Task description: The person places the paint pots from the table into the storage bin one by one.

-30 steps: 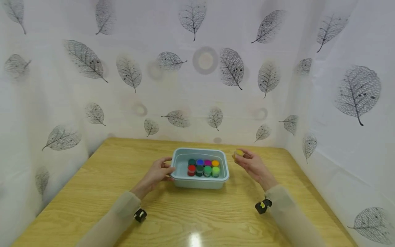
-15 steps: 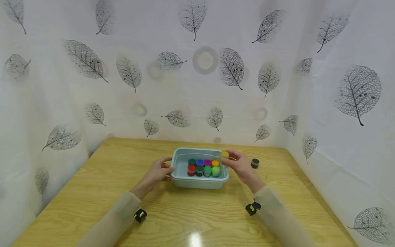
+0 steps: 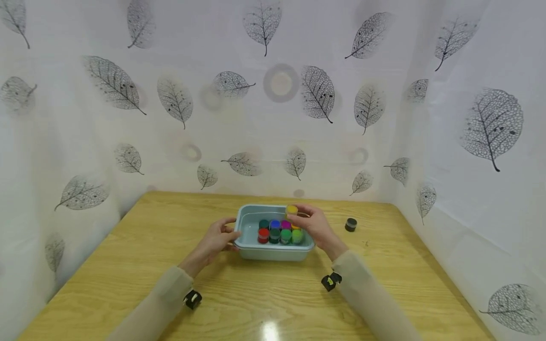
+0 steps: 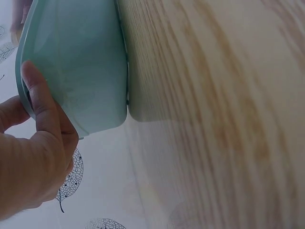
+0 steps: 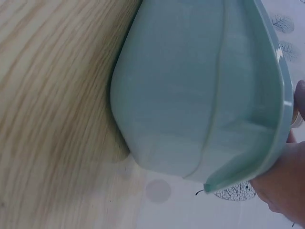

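Note:
A pale blue-green plastic basin stands on the wooden table, two rows of small paint jars grouped inside it. Among them are a red-lidded jar, a blue one and a light green one. My left hand grips the basin's left rim; in the left wrist view its fingers curl at the edge. Over the basin's back right part, my right hand pinches a yellow-lidded jar, partly covering the orange-lidded jar below. In the right wrist view the basin's wall hides most of that hand.
A black-lidded jar stands alone on the table, right of the basin. A white curtain with a leaf print hangs behind and along both sides.
My right hand has carried the yellow-lidded jar leftward from beside the basin to above its inside, uncovering the black-lidded jar on the table. My left hand stays at the rim.

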`<state>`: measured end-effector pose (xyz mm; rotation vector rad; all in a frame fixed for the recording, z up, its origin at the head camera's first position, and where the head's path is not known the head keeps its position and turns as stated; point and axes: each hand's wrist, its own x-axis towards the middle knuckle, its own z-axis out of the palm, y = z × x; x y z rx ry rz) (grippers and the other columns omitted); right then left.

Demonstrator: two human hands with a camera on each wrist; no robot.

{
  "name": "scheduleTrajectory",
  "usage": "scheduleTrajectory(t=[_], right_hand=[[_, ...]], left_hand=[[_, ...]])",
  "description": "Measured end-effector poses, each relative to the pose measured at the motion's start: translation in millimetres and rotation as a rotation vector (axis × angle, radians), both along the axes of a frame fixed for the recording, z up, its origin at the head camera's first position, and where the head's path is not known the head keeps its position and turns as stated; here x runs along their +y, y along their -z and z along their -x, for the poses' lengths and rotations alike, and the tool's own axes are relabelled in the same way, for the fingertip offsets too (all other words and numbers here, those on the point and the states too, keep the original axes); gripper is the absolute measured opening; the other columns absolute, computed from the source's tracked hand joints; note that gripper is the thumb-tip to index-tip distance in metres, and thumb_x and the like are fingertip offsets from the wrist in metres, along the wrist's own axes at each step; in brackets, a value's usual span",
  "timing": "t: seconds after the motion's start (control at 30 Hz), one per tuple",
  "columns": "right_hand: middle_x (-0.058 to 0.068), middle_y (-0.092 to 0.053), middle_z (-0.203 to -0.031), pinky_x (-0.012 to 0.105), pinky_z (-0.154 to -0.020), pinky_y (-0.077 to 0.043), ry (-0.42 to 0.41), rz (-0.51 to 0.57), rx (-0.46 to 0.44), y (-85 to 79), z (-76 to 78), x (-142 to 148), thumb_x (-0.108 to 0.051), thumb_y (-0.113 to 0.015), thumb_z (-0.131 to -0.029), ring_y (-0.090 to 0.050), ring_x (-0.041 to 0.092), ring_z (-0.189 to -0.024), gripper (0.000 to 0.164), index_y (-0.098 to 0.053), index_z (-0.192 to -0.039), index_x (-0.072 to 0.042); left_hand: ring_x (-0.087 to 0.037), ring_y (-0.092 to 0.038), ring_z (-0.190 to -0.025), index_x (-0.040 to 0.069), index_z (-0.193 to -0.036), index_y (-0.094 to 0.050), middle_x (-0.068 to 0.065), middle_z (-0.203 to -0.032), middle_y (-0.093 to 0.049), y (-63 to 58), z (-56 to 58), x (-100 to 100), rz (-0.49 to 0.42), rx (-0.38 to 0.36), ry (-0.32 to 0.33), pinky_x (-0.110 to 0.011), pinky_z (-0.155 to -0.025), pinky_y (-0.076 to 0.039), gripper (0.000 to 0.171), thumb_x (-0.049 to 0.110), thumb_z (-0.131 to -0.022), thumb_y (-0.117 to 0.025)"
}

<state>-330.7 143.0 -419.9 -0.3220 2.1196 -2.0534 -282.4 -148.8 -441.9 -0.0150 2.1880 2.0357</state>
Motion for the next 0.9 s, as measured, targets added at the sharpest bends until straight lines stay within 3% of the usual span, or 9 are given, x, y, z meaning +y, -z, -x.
scheduleTrajectory(t=[0.13,0.33,0.57,0.73,0.9], right_hand=[[0.011,-0.066,-0.12,0.053,-0.103,-0.049,0.006,-0.058,0.01,-0.1,4.2,-10.9,-0.017,-0.078,-0.084,-0.066,0.014,-0.098,0.05,-0.062,-0.13,-0.008],[0.006,-0.07,-0.116,0.045,-0.097,-0.053,0.013,-0.123,-0.001,2.5,8.0,-28.6,-0.021,-0.08,-0.082,-0.066,0.013,-0.098,0.046,-0.067,-0.125,-0.011],[0.007,-0.07,-0.116,0.044,-0.094,-0.055,0.008,-0.103,-0.044,5.3,9.2,-45.2,-0.016,-0.079,-0.083,-0.068,0.012,-0.093,0.043,-0.067,-0.125,-0.01],[0.007,-0.07,-0.117,0.04,-0.087,-0.057,-0.009,-0.131,-0.018,6.3,8.5,-52.7,-0.014,-0.079,-0.083,-0.065,0.008,-0.088,0.047,-0.065,-0.127,-0.007],[0.009,-0.069,-0.121,0.037,-0.088,-0.058,-0.052,-0.168,0.003,7.9,9.7,-61.4,-0.014,-0.079,-0.083,-0.067,0.014,-0.091,0.044,-0.067,-0.125,-0.008]], left_hand=[[-0.021,-0.067,-0.078,0.0,-0.146,-0.038,-0.012,-0.098,-0.054,-0.8,1.2,0.2,-0.004,-0.003,-0.006,-0.034,-0.067,-0.062,0.056,-0.001,-0.094,-0.06],[-0.021,-0.068,-0.079,-0.001,-0.147,-0.037,-0.013,-0.099,-0.055,-0.8,1.0,0.4,-0.006,-0.008,-0.003,-0.035,-0.067,-0.063,0.057,-0.001,-0.094,-0.059],[-0.023,-0.067,-0.081,0.0,-0.147,-0.037,-0.013,-0.1,-0.053,-1.4,-1.3,1.0,-0.006,0.001,-0.002,-0.036,-0.067,-0.063,0.057,0.0,-0.095,-0.06],[-0.021,-0.067,-0.08,0.0,-0.146,-0.038,-0.013,-0.101,-0.053,-1.2,-1.5,1.4,-0.004,0.002,-0.004,-0.037,-0.068,-0.063,0.057,0.0,-0.094,-0.06],[-0.023,-0.067,-0.081,-0.002,-0.146,-0.037,-0.015,-0.102,-0.053,0.3,-1.8,0.5,-0.006,0.008,0.0,-0.034,-0.066,-0.063,0.058,0.0,-0.094,-0.06]])
